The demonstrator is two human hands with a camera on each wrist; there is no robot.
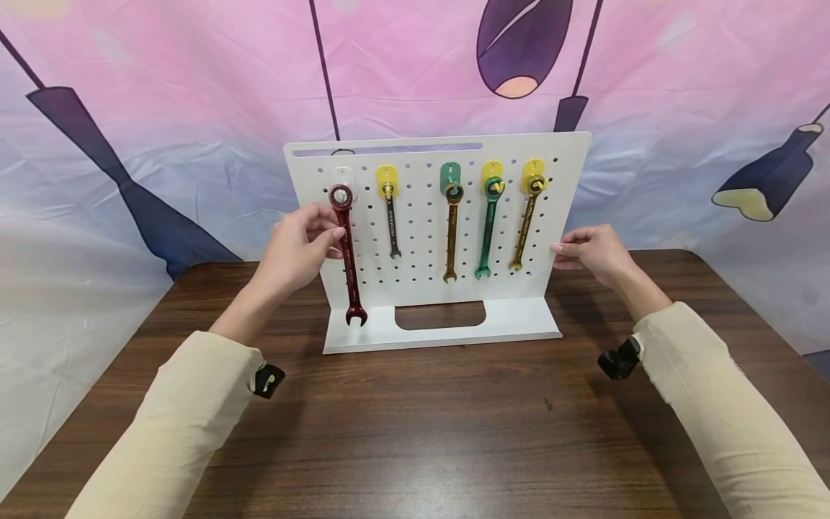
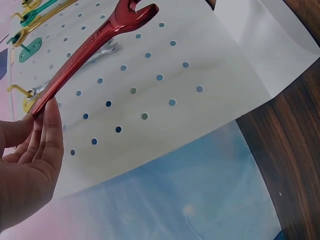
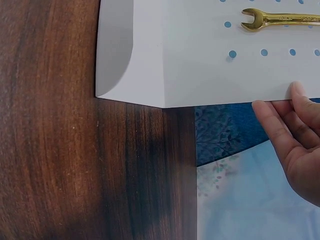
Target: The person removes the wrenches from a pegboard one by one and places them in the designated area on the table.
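Observation:
The left hand [image 1: 300, 245] pinches a red wrench [image 1: 349, 267] near its ring end, which lies over the white hook at the board's upper left; whether it rests on the hook I cannot tell. In the left wrist view, thumb and fingers of the left hand [image 2: 32, 160] grip the red wrench [image 2: 82, 52], its open jaw pointing away. At the right edge of the white pegboard [image 1: 415, 281], the right hand [image 1: 593, 252] pinches the edge between thumb and fingers. The right wrist view has the right hand [image 3: 297, 135] at that edge, beside a gold wrench [image 3: 290, 19].
A small dark wrench [image 1: 392, 227], a gold-brown wrench [image 1: 451, 238], a green wrench [image 1: 488, 234] and another gold wrench [image 1: 524, 231] hang on coloured hooks. The board stands on a brown wooden table [image 1: 415, 418], with a patterned cloth [image 1: 214, 86] behind.

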